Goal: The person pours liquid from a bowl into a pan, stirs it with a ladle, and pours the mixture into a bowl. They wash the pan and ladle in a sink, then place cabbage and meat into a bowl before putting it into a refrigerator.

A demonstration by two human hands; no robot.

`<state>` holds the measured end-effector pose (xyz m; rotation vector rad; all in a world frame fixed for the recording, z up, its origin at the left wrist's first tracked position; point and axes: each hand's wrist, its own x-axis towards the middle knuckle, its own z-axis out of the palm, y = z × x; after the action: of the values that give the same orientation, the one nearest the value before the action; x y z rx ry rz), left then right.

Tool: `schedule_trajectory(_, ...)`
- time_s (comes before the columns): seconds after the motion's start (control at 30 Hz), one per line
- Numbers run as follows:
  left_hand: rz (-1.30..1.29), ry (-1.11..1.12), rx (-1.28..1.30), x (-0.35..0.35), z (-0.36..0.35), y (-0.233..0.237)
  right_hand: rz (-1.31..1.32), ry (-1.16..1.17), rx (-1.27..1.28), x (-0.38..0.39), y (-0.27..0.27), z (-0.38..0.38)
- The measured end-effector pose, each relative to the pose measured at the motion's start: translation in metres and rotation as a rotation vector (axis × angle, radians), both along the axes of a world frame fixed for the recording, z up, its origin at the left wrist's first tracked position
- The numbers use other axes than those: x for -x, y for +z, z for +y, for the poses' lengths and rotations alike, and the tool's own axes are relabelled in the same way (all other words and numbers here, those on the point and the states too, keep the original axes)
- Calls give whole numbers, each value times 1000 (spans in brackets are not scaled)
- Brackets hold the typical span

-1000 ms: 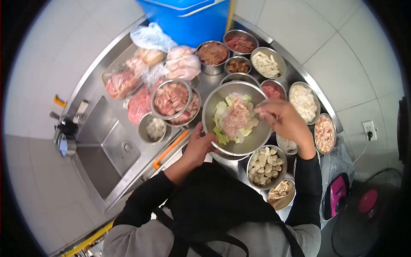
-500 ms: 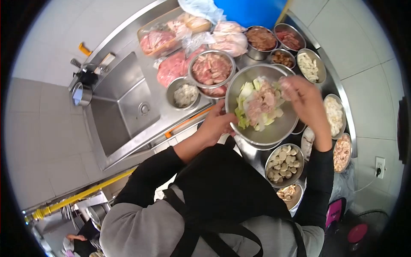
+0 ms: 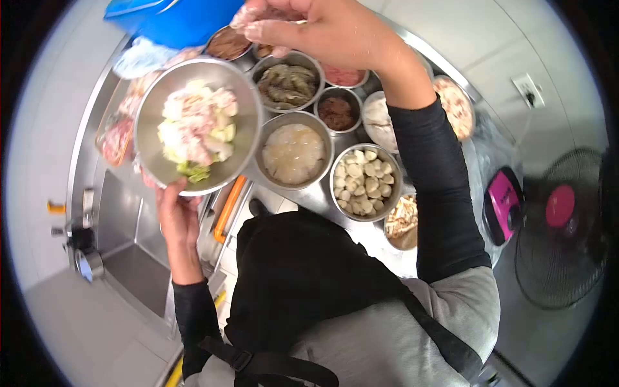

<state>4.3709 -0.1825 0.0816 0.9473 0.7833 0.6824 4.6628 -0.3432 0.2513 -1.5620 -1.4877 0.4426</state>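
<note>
The left hand (image 3: 177, 216) has its fingers clamped on the near rim of a large metal bowl (image 3: 245, 138), thumb showing and some fingers lost beneath; the bowl is over the counter (image 3: 321, 201) by the sink (image 3: 138, 261), hiding much of what lies under it. Inside, pinkish meat (image 3: 196, 122) covers most of the leafy greens (image 3: 193, 173).

The right hand (image 3: 322, 35), cut off by the top edge, is well apart from that bowl, above smaller ones, its fingers loosely bent with pale bits on them; whether they pinch anything I cannot tell. It partly covers a small bowl behind. Nearby are what look like grey shrimp (image 3: 290, 87). The right sleeve (image 3: 442, 187) overlaps the bowl of shredded food (image 3: 401, 216).
</note>
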Motion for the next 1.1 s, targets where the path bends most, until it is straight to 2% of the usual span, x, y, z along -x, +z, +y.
schedule_trajectory(0.03, -10, 47, -22, 0, -1, 4, -12, -40, -6, 0, 2, -10)
schedule_trajectory(0.1, -51, -77, -36, 8, 6, 4, 100, 73, -157, 2, 3, -31)
schedule_trajectory(0.13, -45, -78, -37, 7, 7, 3, 74, 52, -198, 3, 5, -43)
schedule_trajectory(0.23, -51, -175, 20, 6, 9, 15, 164, -202, -31, 34, 41, -76)
schedule_trajectory(0.27, -63, -218, 53, 8, 15, 20, 439, -48, -9, 35, 54, -89)
schedule_trajectory(0.3, -73, -267, 71, 13, 25, 20, 429, -101, -2, 40, 65, -92)
schedule_trajectory(0.37, -105, -502, 142, 16, 43, 15, 218, -275, -94, 54, 81, -107)
schedule_trajectory(0.4, -85, -517, 172, 13, 37, 28, 259, -324, -157, 64, 89, -111)
schedule_trajectory(0.5, -59, -771, 239, 18, 51, 40, 284, -665, 37, 113, 132, -114)
schedule_trajectory(0.53, -35, -795, 257, 16, 48, 46, 301, -679, 49, 121, 128, -108)
schedule_trajectory(0.6, -15, -870, 194, 32, 19, 44, 146, -796, -68, 169, 93, -144)
schedule_trajectory(0.7, 68, -1022, 167, 38, -7, 44, 235, -961, 8, 225, 60, -165)
schedule_trajectory(0.83, 15, -1209, 210, 41, -28, 29, 307, -1100, -27, 282, 23, -163)
schedule_trajectory(0.9, -9, -1286, 219, 43, -42, 30, 420, -1250, 108, 307, 6, -169)
schedule_trajectory(0.93, -28, -1325, 216, 45, -52, 30, 193, -1221, 188, 313, -22, -180)
schedule_trajectory(1.0, -64, -1417, 206, 50, -73, 34, -164, -1187, 389, 332, -25, -169)
schedule_trajectory(1.03, -62, -1466, 204, 50, -82, 32, -258, -1223, 448, 340, -41, -163)
schedule_trajectory(1.1, -34, -1558, 177, 56, -108, 32, -458, -1170, 745, 350, -58, -175)
